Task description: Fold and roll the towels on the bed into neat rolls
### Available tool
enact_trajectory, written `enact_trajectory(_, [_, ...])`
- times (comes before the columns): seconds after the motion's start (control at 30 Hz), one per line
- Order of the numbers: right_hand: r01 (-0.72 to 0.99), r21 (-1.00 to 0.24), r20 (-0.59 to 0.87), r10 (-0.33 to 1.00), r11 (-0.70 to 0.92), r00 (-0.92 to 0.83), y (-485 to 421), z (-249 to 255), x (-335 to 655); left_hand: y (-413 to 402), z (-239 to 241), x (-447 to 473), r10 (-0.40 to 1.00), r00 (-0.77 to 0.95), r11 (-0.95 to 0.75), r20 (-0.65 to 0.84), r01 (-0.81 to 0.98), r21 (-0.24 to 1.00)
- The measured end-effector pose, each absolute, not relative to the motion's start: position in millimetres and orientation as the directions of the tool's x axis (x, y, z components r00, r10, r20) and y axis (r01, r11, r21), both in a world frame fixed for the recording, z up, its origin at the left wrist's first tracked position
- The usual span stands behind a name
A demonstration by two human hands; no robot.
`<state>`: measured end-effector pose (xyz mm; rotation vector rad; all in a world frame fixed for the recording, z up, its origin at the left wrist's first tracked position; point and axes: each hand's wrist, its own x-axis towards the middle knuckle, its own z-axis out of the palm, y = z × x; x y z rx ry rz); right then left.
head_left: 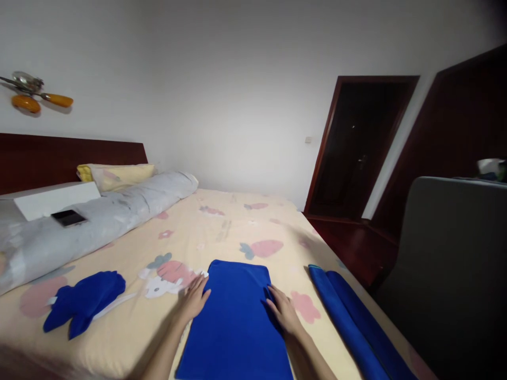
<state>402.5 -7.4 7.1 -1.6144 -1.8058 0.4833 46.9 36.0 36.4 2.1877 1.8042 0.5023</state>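
Note:
A flat blue folded cloth (240,322) lies on the patterned bed sheet in front of me. Along its left edge rests my left hand (196,297), fingers stretched out, with a small white tag (204,274) at the fingertips. My right hand (283,310) is at the opposite edge, its fingers spread and touching the fabric. Neither hand grips anything. Two long, narrow blue fabric pieces (346,322) lie to the right of my right arm. Farther left is a crumpled blue cloth bundle (89,296) with a white strap or cord beside it.
A long grey bolster (130,208) crosses the bed's head end, bearing a phone (68,217) and a white box (57,199). Behind it are a yellow pillow (122,176) and a dark headboard (71,153). A dark chair back (451,274) stands right of the bed.

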Motion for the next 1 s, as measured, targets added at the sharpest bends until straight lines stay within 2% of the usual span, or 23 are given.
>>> enact_trajectory(0.13, [0.869, -0.490, 0.072, 0.997, 0.066, -0.035, 25, 4, 395, 74, 25, 66, 0.984, 0.170, -0.146, -0.044, 0.931, 0.333])
enact_trajectory(0.27, [0.919, -0.394, 0.021, 0.999, -0.026, 0.037, 49, 1, 395, 99, 20, 67, 0.978, 0.171, -0.125, -0.123, 0.940, 0.318])
enact_trajectory(0.57, [0.939, -0.343, 0.023, 0.999, -0.025, 0.035, 75, -3, 398, 120, 8, 65, 0.980, 0.190, -0.161, -0.058, 0.930, 0.332])
enact_trajectory(1.0, [0.972, -0.235, 0.131, 0.990, -0.010, 0.041, 75, -1, 396, 125, 17, 69, 0.982, 0.167, -0.185, 0.082, 0.933, 0.309])
